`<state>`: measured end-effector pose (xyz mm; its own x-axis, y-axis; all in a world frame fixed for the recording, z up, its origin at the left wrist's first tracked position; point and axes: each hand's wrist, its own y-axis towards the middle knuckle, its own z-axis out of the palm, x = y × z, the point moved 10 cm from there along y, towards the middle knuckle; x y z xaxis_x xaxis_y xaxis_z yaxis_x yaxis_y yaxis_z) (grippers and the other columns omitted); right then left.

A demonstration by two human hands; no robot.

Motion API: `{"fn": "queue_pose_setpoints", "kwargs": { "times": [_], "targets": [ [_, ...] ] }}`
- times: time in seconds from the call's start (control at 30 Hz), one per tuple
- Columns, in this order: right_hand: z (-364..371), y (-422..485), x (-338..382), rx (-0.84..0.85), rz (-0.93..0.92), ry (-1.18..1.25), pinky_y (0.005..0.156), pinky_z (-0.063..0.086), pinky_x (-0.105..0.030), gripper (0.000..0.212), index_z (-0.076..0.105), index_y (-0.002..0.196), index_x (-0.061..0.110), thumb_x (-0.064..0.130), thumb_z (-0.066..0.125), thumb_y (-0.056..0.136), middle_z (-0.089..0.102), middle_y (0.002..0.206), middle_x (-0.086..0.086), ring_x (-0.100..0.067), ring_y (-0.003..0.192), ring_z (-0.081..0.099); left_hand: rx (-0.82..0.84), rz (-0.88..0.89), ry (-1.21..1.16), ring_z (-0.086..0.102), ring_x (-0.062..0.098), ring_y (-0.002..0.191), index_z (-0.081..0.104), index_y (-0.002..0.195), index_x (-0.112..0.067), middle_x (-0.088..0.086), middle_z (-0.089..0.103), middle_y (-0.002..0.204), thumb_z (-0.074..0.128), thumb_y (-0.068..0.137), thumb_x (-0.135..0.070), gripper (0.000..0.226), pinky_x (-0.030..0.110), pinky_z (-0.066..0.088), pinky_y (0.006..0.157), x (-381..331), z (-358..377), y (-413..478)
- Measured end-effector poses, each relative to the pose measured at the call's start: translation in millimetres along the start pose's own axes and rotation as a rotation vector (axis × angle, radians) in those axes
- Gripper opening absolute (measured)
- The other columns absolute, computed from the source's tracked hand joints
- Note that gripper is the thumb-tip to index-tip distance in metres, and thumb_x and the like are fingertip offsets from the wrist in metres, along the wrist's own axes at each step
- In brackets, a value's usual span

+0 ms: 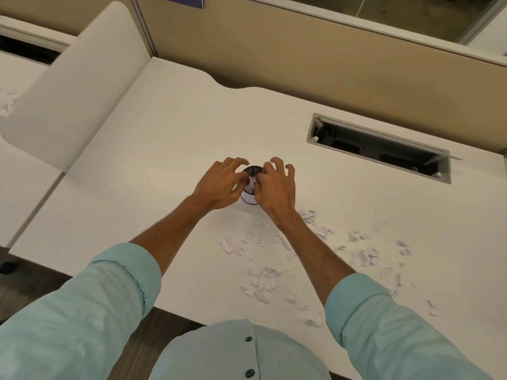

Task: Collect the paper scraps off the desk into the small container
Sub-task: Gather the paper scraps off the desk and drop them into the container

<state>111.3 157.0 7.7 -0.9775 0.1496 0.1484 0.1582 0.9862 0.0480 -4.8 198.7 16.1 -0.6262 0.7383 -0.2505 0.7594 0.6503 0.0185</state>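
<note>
A small dark mesh container stands on the white desk, white paper showing inside it. My left hand and my right hand hover over its mouth from either side, thumbs and forefingers pinched on white paper scraps right at the rim, the other fingers spread. The hands hide most of the container's near wall. Several torn white paper scraps lie scattered on the desk between my forearms and out to the right.
An open cable slot is cut into the desk at the right rear. A beige partition wall runs behind the desk. A white divider panel stands at the left, with more scraps beyond it.
</note>
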Motion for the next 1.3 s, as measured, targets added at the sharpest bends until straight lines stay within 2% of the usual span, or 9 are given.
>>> {"fn": "queue_pose_setpoints", "kwargs": {
  "times": [0.2, 0.4, 0.5, 0.67, 0.83, 0.97, 1.07, 1.2, 1.3],
  "targets": [
    [2.0, -1.8, 7.0, 0.042, -0.075, -0.018, 0.129, 0.018, -0.053, 0.033, 0.077, 0.112, 0.026, 0.042, 0.049, 0.103, 0.080, 0.111, 0.005, -0.026, 0.152, 0.041, 0.034, -0.037, -0.014, 0.055, 0.027, 0.140, 0.080, 0.115, -0.020, 0.003, 0.055, 0.160, 0.047, 0.113, -0.035, 0.036, 0.046, 0.046, 0.107, 4.0, 10.5, -1.4],
    [-7.6, -13.4, 7.8, -0.009, -0.087, -0.008, 0.129, 0.022, -0.056, 0.054, 0.078, 0.102, 0.020, 0.040, 0.028, 0.101, 0.080, 0.109, 0.005, -0.022, 0.150, 0.045, 0.023, -0.062, -0.012, 0.058, 0.030, 0.136, 0.077, 0.119, -0.017, 0.005, 0.055, 0.161, 0.047, 0.112, -0.033, 0.035, 0.049, 0.048, 0.108, 2.7, 15.4, -0.1],
    [-6.4, -16.3, 7.0, 0.004, -0.079, 0.032, 0.127, 0.024, -0.053, 0.052, 0.079, 0.107, 0.017, 0.036, 0.031, 0.102, 0.078, 0.116, 0.003, -0.022, 0.148, 0.046, 0.000, -0.075, -0.012, 0.061, 0.031, 0.132, 0.075, 0.119, -0.015, 0.004, 0.053, 0.162, 0.046, 0.112, -0.030, 0.033, 0.049, 0.048, 0.105, 0.4, 13.2, -1.8],
    [-36.1, -25.8, 3.4, -0.209, -0.091, 0.174, 0.101, 0.046, -0.044, 0.038, 0.073, 0.114, 0.015, 0.024, 0.042, 0.095, 0.072, 0.123, -0.002, -0.026, 0.121, 0.060, -0.132, -0.060, -0.026, 0.053, 0.031, 0.145, 0.064, 0.139, -0.017, 0.005, 0.046, 0.167, 0.047, 0.111, -0.021, 0.033, 0.049, 0.048, 0.110, -9.0, -1.5, -8.5],
    [-39.0, -46.9, -48.9, -0.232, 0.165, 0.267, 0.090, 0.051, -0.039, 0.041, 0.071, 0.121, 0.019, 0.001, 0.053, 0.089, 0.067, 0.126, 0.002, -0.023, 0.117, 0.059, -0.333, 0.013, 0.010, 0.043, 0.029, 0.155, 0.052, 0.152, -0.020, 0.005, 0.036, 0.172, 0.045, 0.106, -0.012, 0.047, 0.045, 0.036, 0.122, -43.3, -19.4, -25.0],
    [-14.4, -82.4, -96.2, -0.078, 0.333, 0.299, 0.100, 0.054, -0.041, 0.044, 0.070, 0.129, 0.020, -0.005, 0.060, 0.093, 0.064, 0.136, -0.001, -0.024, 0.127, 0.058, -0.206, 0.255, 0.019, 0.058, 0.030, 0.136, 0.057, 0.148, -0.021, 0.006, 0.054, 0.158, 0.058, 0.096, -0.004, 0.055, 0.045, 0.047, 0.109, -107.9, 18.4, -42.5],
    [5.0, -111.1, -125.5, 0.061, 0.417, 0.266, 0.108, 0.052, -0.039, 0.048, 0.062, 0.141, 0.019, 0.003, 0.067, 0.096, 0.057, 0.146, -0.004, -0.026, 0.135, 0.054, -0.034, 0.299, 0.006, 0.064, 0.031, 0.117, 0.060, 0.144, -0.019, 0.005, 0.061, 0.145, 0.055, 0.100, -0.009, 0.046, 0.044, 0.053, 0.091, -139.8, 50.3, -46.3],
    [22.7, -136.6, -137.7, 0.219, 0.368, 0.234, 0.110, 0.049, -0.042, 0.067, 0.048, 0.155, 0.019, 0.000, 0.065, 0.094, 0.045, 0.157, -0.008, -0.029, 0.142, 0.045, 0.246, 0.060, 0.006, 0.037, 0.027, 0.156, 0.030, 0.168, -0.025, 0.002, 0.028, 0.176, 0.054, 0.107, -0.045, 0.069, 0.048, 0.043, 0.118, -141.3, 97.6, -45.2],
    [28.4, -145.4, -129.7, 0.280, 0.296, 0.201, 0.108, 0.050, -0.044, 0.076, 0.043, 0.159, 0.023, -0.004, 0.061, 0.090, 0.039, 0.160, -0.006, -0.029, 0.144, 0.042, 0.354, -0.063, 0.002, 0.024, 0.028, 0.163, 0.013, 0.174, -0.025, 0.003, 0.008, 0.182, 0.058, 0.103, -0.058, 0.089, 0.051, 0.034, 0.127, -137.4, 118.2, -48.6]
  ]
}}
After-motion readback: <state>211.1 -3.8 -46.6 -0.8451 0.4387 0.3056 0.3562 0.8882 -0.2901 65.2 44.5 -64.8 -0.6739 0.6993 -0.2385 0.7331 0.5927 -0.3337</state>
